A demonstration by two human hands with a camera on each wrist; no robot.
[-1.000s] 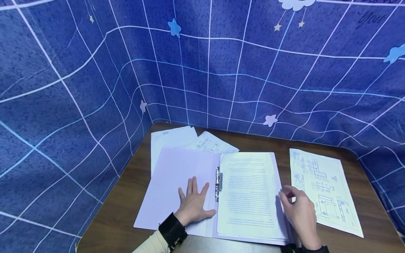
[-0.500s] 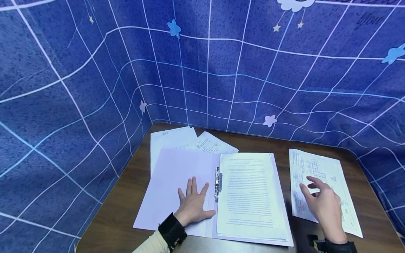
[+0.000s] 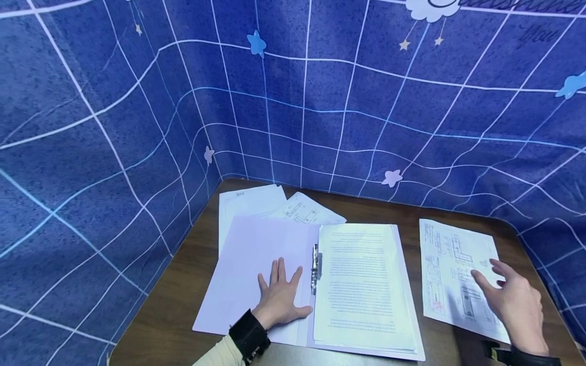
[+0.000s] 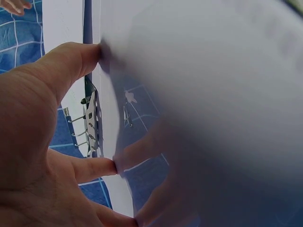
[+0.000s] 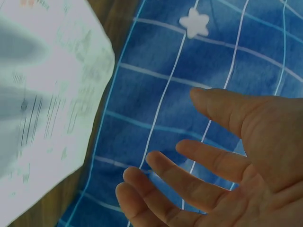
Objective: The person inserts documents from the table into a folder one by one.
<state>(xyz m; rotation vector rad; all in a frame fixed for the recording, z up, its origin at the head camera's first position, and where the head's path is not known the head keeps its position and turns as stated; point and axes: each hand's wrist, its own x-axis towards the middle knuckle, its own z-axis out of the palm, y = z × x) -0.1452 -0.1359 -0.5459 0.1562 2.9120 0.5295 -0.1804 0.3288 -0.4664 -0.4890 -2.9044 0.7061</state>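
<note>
- Drawing sheet (image 3: 453, 277), right on the counter (image 3: 165, 315): likely light, limp; best pinched at an edge.
- Right hand (image 3: 517, 305): near its right edge, fingers apart, holding nothing.
- Left hand (image 3: 278, 300): fingers spread, touching the folder (image 3: 256, 244).

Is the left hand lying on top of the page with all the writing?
No, the left hand lies spread on the left side of the purple folder, while the printed page is on the right side.
</note>
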